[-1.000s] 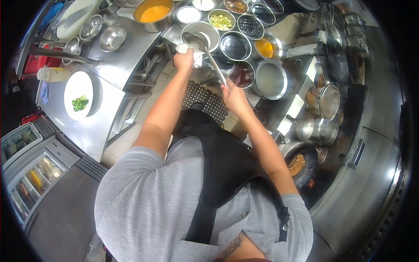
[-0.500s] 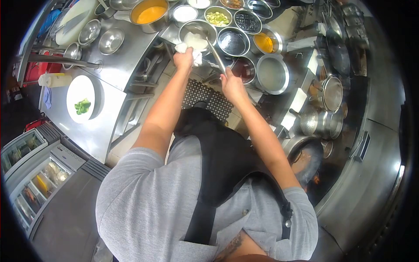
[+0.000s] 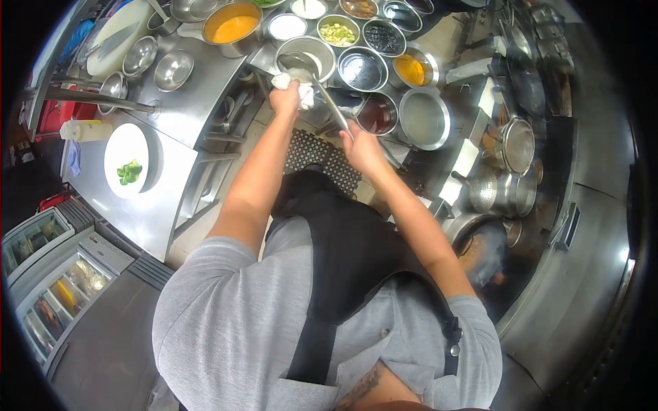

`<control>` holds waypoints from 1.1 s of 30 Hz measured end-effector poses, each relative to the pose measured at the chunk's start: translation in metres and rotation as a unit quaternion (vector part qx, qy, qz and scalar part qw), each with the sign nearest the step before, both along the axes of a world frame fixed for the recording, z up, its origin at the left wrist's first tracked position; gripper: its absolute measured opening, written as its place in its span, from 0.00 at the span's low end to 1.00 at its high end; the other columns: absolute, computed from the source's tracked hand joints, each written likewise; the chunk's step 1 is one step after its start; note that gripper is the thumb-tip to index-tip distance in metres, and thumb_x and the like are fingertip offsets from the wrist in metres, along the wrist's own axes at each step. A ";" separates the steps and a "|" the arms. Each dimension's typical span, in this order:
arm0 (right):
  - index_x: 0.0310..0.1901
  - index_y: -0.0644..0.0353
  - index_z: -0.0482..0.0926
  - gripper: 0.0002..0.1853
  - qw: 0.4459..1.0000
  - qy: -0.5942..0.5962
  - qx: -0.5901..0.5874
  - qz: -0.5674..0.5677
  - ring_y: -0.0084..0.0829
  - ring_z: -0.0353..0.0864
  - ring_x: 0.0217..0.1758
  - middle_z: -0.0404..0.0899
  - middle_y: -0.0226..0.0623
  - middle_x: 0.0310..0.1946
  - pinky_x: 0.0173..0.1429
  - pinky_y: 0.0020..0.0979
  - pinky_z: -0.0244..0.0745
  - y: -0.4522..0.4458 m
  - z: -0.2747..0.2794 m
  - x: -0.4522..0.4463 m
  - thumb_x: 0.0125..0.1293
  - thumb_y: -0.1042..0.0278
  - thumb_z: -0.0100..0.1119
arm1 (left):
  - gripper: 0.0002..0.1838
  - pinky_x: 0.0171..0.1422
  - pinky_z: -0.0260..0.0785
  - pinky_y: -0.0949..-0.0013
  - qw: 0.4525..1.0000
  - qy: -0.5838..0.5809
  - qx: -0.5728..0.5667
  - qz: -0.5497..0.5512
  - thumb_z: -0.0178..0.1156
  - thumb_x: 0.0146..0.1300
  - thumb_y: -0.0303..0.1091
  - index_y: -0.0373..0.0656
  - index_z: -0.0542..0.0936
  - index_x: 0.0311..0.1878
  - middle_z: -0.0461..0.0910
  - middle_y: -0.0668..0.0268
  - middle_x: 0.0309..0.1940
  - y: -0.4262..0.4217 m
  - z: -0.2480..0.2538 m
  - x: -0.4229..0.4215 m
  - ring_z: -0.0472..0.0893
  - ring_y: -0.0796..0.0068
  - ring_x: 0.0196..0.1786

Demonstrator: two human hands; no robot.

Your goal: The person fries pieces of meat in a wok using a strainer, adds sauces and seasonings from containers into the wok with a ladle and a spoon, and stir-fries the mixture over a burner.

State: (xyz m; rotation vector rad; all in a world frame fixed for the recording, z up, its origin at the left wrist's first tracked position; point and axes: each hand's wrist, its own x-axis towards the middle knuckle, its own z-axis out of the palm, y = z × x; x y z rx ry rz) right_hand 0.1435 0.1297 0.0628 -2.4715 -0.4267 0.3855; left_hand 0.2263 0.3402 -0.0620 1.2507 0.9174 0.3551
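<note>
My left hand is closed on a white cloth at the near edge of a round metal pot. In my right hand is the long metal handle of a ladle, whose bowl is inside the pot. Something pale shows in the pot, partly hidden by the ladle. Just right of the pot stands a container of dark liquid, with a bowl of chopped green pieces behind it.
A white plate with green leaves stands on the left steel counter. An orange-filled pot is at the back. To the right, a steaming wok holds brown food beside strainers. A dark mat covers part of the floor.
The ladle has shifted within the pot, and the pale contents that showed in it half a second ago look different. More steam rises from the wok. My left hand still grips the cloth.
</note>
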 end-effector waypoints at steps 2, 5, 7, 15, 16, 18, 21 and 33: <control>0.63 0.67 0.71 0.22 1.000 0.013 -0.007 -0.009 0.67 0.81 0.41 0.80 0.68 0.32 0.47 0.58 0.75 -0.002 0.001 0.011 0.74 0.61 0.51 | 0.21 0.44 0.74 0.65 1.000 0.004 -0.019 -0.006 0.72 0.51 0.34 0.25 0.83 0.43 0.87 0.55 0.38 0.001 0.007 -0.007 0.84 0.68 0.38; 0.63 0.66 0.71 0.22 0.997 0.043 -0.033 -0.054 0.67 0.81 0.42 0.80 0.68 0.33 0.49 0.59 0.75 0.009 0.014 0.012 0.74 0.60 0.51 | 0.21 0.44 0.74 0.65 0.999 -0.008 -0.033 -0.005 0.72 0.51 0.34 0.25 0.83 0.43 0.86 0.56 0.38 0.001 -0.004 -0.004 0.84 0.68 0.38; 0.63 0.66 0.71 0.22 0.996 0.035 -0.072 -0.046 0.66 0.81 0.42 0.80 0.68 0.33 0.49 0.58 0.75 0.009 0.002 0.004 0.74 0.60 0.51 | 0.20 0.45 0.74 0.65 1.000 0.008 -0.015 -0.004 0.72 0.52 0.33 0.25 0.83 0.43 0.86 0.56 0.39 0.001 0.005 -0.005 0.84 0.69 0.38; 0.62 0.67 0.72 0.22 0.994 0.035 -0.091 -0.057 0.65 0.81 0.46 0.81 0.67 0.36 0.51 0.55 0.77 0.010 0.018 0.015 0.74 0.61 0.51 | 0.20 0.46 0.74 0.66 1.000 0.003 -0.008 -0.011 0.73 0.52 0.32 0.26 0.83 0.44 0.86 0.56 0.40 0.001 -0.001 -0.006 0.84 0.70 0.39; 0.62 0.67 0.72 0.22 0.994 0.035 -0.091 -0.058 0.65 0.81 0.46 0.81 0.67 0.36 0.51 0.55 0.77 0.009 0.013 0.012 0.74 0.61 0.51 | 0.21 0.46 0.74 0.66 1.000 -0.005 -0.017 -0.006 0.73 0.52 0.33 0.26 0.83 0.45 0.86 0.56 0.40 -0.001 0.001 -0.006 0.84 0.70 0.39; 0.63 0.68 0.72 0.22 0.997 0.016 -0.069 -0.037 0.64 0.81 0.46 0.81 0.67 0.37 0.51 0.55 0.77 0.008 0.003 0.006 0.74 0.61 0.52 | 0.22 0.46 0.74 0.66 1.000 -0.015 -0.024 -0.003 0.73 0.51 0.33 0.26 0.83 0.45 0.86 0.56 0.40 0.000 0.008 -0.005 0.84 0.70 0.39; 0.64 0.69 0.71 0.23 1.000 0.012 -0.009 -0.009 0.64 0.82 0.46 0.81 0.68 0.36 0.52 0.55 0.76 -0.005 0.007 0.009 0.74 0.61 0.52 | 0.22 0.46 0.74 0.66 0.999 0.032 0.010 -0.015 0.73 0.51 0.33 0.25 0.83 0.45 0.86 0.56 0.40 0.003 0.010 -0.007 0.84 0.69 0.39; 0.54 0.66 0.74 0.17 0.999 -0.022 0.002 -0.040 0.66 0.81 0.42 0.81 0.66 0.33 0.48 0.58 0.75 -0.002 -0.015 0.019 0.74 0.61 0.51 | 0.23 0.47 0.75 0.65 1.000 -0.008 -0.017 0.000 0.73 0.51 0.34 0.25 0.83 0.46 0.87 0.55 0.40 0.000 0.001 -0.004 0.85 0.68 0.40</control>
